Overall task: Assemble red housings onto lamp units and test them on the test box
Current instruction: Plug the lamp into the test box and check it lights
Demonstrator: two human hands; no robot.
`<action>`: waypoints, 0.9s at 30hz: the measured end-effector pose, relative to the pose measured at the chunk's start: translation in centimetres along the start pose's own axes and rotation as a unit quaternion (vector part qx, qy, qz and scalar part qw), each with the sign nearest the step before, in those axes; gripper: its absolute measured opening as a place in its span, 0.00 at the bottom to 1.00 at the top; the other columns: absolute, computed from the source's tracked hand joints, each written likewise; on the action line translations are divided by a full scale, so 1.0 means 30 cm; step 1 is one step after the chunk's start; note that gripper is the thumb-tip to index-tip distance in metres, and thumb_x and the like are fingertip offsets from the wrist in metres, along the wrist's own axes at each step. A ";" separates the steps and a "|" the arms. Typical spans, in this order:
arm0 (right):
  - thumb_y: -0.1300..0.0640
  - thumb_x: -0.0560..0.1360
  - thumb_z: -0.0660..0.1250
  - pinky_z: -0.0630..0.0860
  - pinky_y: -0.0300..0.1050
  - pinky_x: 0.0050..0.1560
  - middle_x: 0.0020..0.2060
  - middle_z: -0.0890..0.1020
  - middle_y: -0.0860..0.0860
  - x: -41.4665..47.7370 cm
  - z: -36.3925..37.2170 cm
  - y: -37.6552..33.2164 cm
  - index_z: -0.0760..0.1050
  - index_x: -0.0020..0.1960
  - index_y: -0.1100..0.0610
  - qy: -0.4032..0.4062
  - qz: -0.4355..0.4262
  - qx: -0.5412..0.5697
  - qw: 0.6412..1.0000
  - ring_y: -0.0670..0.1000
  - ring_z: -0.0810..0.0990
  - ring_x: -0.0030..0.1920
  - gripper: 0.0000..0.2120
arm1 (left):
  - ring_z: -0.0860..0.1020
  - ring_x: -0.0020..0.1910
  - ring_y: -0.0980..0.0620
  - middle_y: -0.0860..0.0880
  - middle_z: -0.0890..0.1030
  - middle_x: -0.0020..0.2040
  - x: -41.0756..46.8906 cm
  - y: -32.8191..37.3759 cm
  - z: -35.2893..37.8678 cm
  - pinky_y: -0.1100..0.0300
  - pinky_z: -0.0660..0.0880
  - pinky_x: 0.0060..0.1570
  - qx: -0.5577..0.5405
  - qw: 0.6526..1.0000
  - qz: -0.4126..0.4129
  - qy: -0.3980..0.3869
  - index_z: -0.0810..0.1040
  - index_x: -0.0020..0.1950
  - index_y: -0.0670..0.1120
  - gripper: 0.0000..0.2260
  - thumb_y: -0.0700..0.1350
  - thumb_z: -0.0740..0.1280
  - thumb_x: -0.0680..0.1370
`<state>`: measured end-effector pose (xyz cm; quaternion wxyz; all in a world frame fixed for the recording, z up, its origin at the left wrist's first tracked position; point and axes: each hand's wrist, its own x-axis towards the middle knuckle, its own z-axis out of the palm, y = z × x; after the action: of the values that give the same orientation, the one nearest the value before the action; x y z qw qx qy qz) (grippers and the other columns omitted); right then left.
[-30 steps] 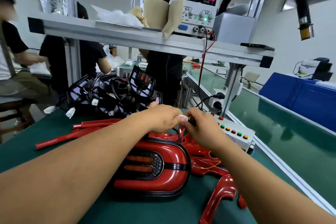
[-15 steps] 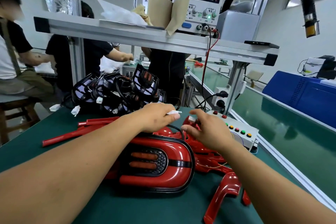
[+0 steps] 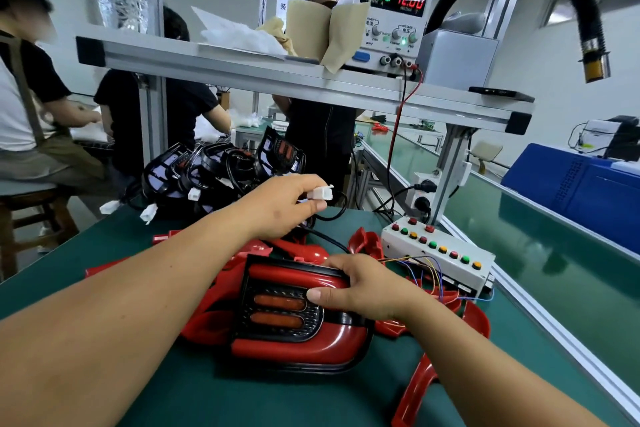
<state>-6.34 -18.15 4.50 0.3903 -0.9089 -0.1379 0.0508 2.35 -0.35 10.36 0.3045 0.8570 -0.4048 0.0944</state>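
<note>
Since 0.5 s ago the hands have been pulled apart: the R hand (image 3: 367, 291) has been dropped from the plug area onto the lamp unit (image 3: 298, 322), and the L hand (image 3: 287, 204) has been raised w/ the white connector (image 3: 320, 192), now mated to nothing. Nearest, on the green mat (image 3: 242, 395), the lamp unit is seen face up, its red housing already fitted, resting on a heap of loose red housings (image 3: 415, 388). It is gripped at its far R edge, thumb laid across the face and fingers curled over the rim. Just beyond, the connector is pinched between L thumb and fingertips, wrist bent down, forearm stretched over the heap; a black cable (image 3: 329, 215) is seen trailing from it toward the unit. To the R, the test box (image 3: 440, 253) sits on the mat w/ coloured leads (image 3: 429, 270) spilling from its near side; where their plug lies cannot be told. Further back, bare black lamp units (image 3: 221, 170) are piled, and on the shelf the power supply (image 3: 394, 14) is read at 0.000 A, 12.00 V. The step is judged to be the test stage, prob. unplugging, as no current is drawn. Next, the unit would need lifting away w/ the cable kept from snagging the loose housings.
</note>
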 end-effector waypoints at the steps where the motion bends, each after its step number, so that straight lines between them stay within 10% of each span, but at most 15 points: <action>1: 0.50 0.74 0.73 0.79 0.53 0.58 0.51 0.85 0.54 -0.001 0.006 0.003 0.78 0.58 0.55 0.012 -0.001 0.012 1.000 0.51 0.84 0.51 0.15 | 0.74 0.46 0.52 0.55 0.76 0.45 -0.005 -0.005 -0.010 0.58 0.70 0.49 -0.019 1.000 -0.008 0.005 0.73 0.49 0.56 0.04 0.47 0.64 0.81; 7: 0.53 0.71 0.75 0.82 0.47 0.49 0.44 0.85 0.54 -0.021 -0.009 0.029 0.77 0.54 0.57 0.073 -0.006 0.174 0.982 0.54 0.85 0.44 0.15 | 0.77 0.55 0.50 0.42 0.81 0.56 -0.039 -0.057 -0.071 0.52 0.70 0.63 -0.261 0.942 -0.061 0.202 0.77 0.49 0.54 0.04 0.45 0.64 0.81; 14: 0.48 0.69 0.74 0.82 0.58 0.49 0.52 0.84 0.61 0.020 -0.021 -0.011 0.76 0.62 0.61 0.215 0.002 0.476 0.853 0.61 0.84 0.51 0.26 | 0.73 0.68 0.43 0.37 0.76 0.65 -0.143 -0.076 0.013 0.50 0.63 0.73 -0.703 0.625 -0.110 0.322 0.73 0.49 0.47 0.05 0.47 0.60 0.82; 20: 0.46 0.73 0.69 0.80 0.63 0.53 0.50 0.85 0.60 0.080 0.094 -0.120 0.76 0.60 0.62 0.238 0.020 0.526 0.816 0.61 0.85 0.50 0.23 | 0.78 0.62 0.37 0.36 0.79 0.62 -0.196 0.035 0.183 0.42 0.76 0.61 -0.691 0.659 -0.113 0.273 0.77 0.61 0.42 0.23 0.58 0.64 0.74; 27: 0.37 0.73 0.60 0.77 0.39 0.54 0.55 0.84 0.45 0.078 0.116 -0.151 0.80 0.57 0.46 0.218 -0.019 0.362 0.906 0.38 0.81 0.54 0.20 | 0.83 0.52 0.38 0.39 0.82 0.58 -0.223 -0.023 0.162 0.42 0.81 0.41 -0.763 0.555 -0.178 0.280 0.76 0.67 0.46 0.24 0.53 0.68 0.72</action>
<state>-5.74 -12.08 5.41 0.7134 -0.6910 -0.0390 -0.1097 -1.91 1.33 3.43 0.9529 0.2890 -0.0593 -0.0701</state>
